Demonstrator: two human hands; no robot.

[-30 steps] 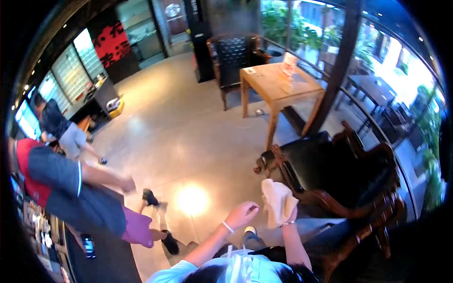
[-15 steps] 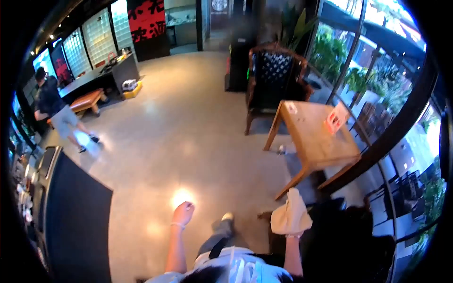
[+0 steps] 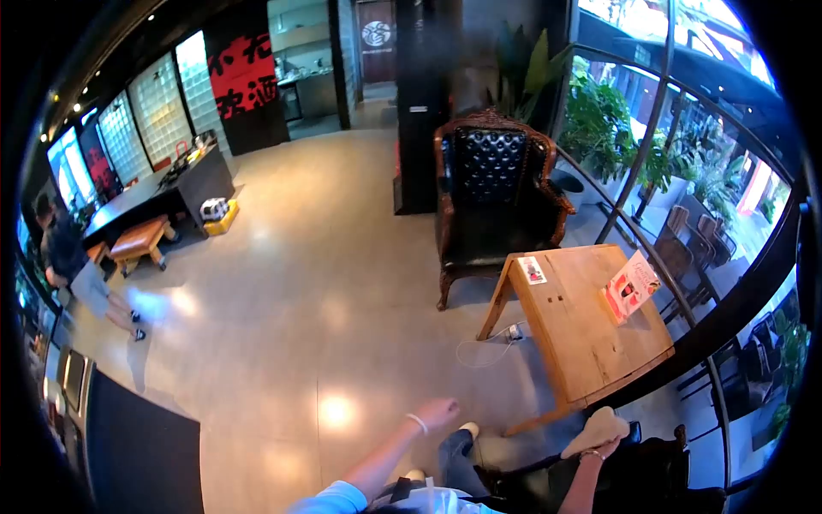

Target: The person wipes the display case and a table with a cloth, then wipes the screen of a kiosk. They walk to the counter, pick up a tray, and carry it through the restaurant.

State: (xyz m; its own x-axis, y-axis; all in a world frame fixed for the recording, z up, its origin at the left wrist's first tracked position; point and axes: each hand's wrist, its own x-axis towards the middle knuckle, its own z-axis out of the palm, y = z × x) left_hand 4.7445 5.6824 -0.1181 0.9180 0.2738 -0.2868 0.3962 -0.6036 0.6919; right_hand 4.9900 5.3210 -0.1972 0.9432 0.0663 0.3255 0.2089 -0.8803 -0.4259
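My right hand [image 3: 610,448] grips a folded beige cloth [image 3: 592,429] at the lower right, over a dark leather seat [image 3: 664,467] and just below the near edge of the wooden table [image 3: 582,351]. My left hand [image 3: 439,414], slightly blurred, is closed in a loose fist above the floor; nothing shows in it. A white band circles that wrist. On the tabletop stand a pink and white printed sign [image 3: 632,287] and, near the far left corner, a small flat card [image 3: 532,271].
A carved black leather armchair [image 3: 488,176] stands behind the table. A white plug with a cable [image 3: 514,332] lies on the floor by a table leg. Dark counter [image 3: 141,445] at left; a person [image 3: 77,265] near the bench [image 3: 143,240]. Glass wall [image 3: 638,171] on the right.
My view has shifted, bringing the table and armchair lower in the frame. Both hands now appear further right, and the cloth remains in my right hand. The person at left has moved further toward the edge.
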